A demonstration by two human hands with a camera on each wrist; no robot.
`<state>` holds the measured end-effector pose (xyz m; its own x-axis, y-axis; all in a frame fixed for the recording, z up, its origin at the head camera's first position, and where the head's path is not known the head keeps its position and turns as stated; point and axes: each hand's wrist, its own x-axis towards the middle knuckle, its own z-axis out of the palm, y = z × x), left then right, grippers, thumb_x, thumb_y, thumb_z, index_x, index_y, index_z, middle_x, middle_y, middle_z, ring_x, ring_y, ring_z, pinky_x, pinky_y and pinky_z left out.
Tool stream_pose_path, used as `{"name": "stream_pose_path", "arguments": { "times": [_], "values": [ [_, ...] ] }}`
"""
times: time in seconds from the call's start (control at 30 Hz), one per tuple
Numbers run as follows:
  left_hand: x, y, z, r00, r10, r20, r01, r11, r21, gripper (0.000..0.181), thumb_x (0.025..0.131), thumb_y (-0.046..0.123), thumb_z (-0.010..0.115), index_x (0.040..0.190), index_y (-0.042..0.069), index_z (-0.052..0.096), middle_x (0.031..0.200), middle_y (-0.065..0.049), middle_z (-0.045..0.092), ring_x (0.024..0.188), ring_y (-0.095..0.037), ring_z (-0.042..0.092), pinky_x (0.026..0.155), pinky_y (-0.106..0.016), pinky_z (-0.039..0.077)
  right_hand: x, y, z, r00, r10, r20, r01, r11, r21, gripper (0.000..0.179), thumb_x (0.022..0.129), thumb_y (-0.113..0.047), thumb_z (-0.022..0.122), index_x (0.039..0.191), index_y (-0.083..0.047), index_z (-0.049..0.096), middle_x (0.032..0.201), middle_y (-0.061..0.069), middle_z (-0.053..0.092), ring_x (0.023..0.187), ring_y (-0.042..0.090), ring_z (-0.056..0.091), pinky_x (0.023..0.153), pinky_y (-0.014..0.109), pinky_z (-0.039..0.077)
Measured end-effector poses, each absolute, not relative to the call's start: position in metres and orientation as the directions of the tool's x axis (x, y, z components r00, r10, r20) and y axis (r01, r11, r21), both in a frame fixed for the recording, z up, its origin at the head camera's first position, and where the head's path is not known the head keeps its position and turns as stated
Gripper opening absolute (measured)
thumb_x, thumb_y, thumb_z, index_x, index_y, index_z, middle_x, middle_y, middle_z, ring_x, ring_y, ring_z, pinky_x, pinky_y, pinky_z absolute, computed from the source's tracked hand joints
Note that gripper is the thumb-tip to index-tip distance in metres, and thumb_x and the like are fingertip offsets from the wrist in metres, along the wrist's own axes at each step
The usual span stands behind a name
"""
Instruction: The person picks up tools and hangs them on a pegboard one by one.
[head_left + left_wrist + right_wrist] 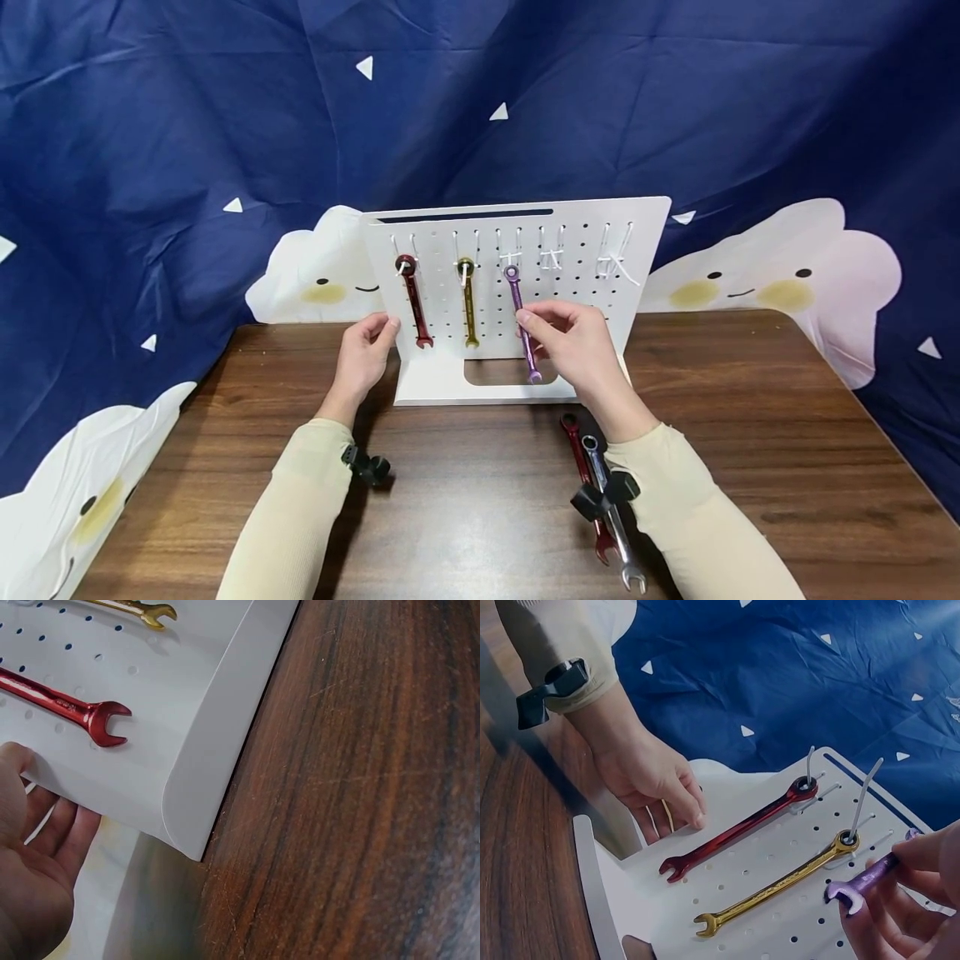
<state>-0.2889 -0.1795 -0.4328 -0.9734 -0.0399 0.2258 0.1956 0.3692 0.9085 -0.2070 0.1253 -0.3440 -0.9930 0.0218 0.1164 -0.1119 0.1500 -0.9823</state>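
Observation:
My right hand (566, 337) pinches a purple combination wrench (525, 333) by its shaft. Its ring end overlaps the third hook of the white pegboard (491, 342) in the head view, open jaw down. At the board's left edge, my left hand (363, 354) grips with the thumb in front and the fingers behind. A red wrench (416, 304) hangs by its ring on the leftmost hook, close to that hand. Beside it a gold wrench (469, 308) hangs on the second hook; both show large in the right wrist view.
Two bare wire hooks (551, 258) stick out on the board's right side. On the wooden table (465, 500), a second red wrench (577, 450) and a silver wrench (617, 521) lie by my right forearm. A blue cloth (450, 100) with white clouds hangs behind.

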Motion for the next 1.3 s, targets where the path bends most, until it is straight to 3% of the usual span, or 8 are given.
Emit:
{"name": "stream_pose_path", "arguments": {
  "times": [0.47, 0.73, 1.13, 1.3],
  "values": [
    [-0.29, -0.177, -0.432, -0.97, -0.041, 0.238, 0.207, 0.367, 0.907, 0.031, 0.112, 0.018, 0.06, 0.126, -0.007, 0.073, 0.122, -0.029, 0.075, 0.103, -0.025, 0.069, 0.084, -0.011, 0.051, -0.234, 0.124, -0.356, -0.998, 0.055, 0.02, -0.016, 0.066, -0.998, 0.035, 0.105, -0.019, 0.073, 0.125, 0.01, 0.073, 0.088, -0.01, 0.072, 0.078, 0.009, 0.071, 0.071, 0.025, 0.063],
    [-0.29, -0.177, -0.433, -0.973, -0.046, 0.226, 0.194, 0.367, 0.91, 0.032, 0.112, 0.019, 0.06, 0.127, -0.006, 0.073, 0.123, -0.028, 0.075, 0.107, -0.033, 0.07, 0.083, -0.01, 0.05, -0.245, 0.124, -0.359, -0.997, 0.078, -0.016, 0.021, 0.071, -0.997, 0.036, 0.104, -0.026, 0.075, 0.12, 0.007, 0.074, 0.088, -0.008, 0.072, 0.078, 0.009, 0.07, 0.072, 0.025, 0.064],
    [-0.288, -0.178, -0.433, -0.971, -0.048, 0.233, 0.2, 0.37, 0.907, 0.029, 0.112, 0.016, 0.061, 0.125, -0.007, 0.073, 0.121, -0.029, 0.075, 0.1, -0.023, 0.069, 0.083, -0.011, 0.051, -0.253, 0.124, -0.362, -0.994, 0.063, -0.087, 0.089, 0.026, -0.996, 0.038, 0.103, -0.03, 0.076, 0.12, 0.005, 0.074, 0.084, -0.007, 0.074, 0.073, 0.007, 0.072, 0.072, 0.025, 0.065],
    [-0.287, -0.178, -0.432, -0.971, -0.044, 0.237, 0.205, 0.37, 0.906, 0.03, 0.112, 0.016, 0.061, 0.125, -0.007, 0.073, 0.121, -0.029, 0.075, 0.1, -0.023, 0.069, 0.083, -0.012, 0.051, -0.257, 0.125, -0.362, -0.994, 0.044, -0.105, 0.105, 0.014, -0.994, 0.04, 0.104, -0.03, 0.075, 0.123, 0.006, 0.072, 0.093, 0.007, 0.083, 0.072, 0.007, 0.075, 0.072, 0.025, 0.065]
  ]
}}
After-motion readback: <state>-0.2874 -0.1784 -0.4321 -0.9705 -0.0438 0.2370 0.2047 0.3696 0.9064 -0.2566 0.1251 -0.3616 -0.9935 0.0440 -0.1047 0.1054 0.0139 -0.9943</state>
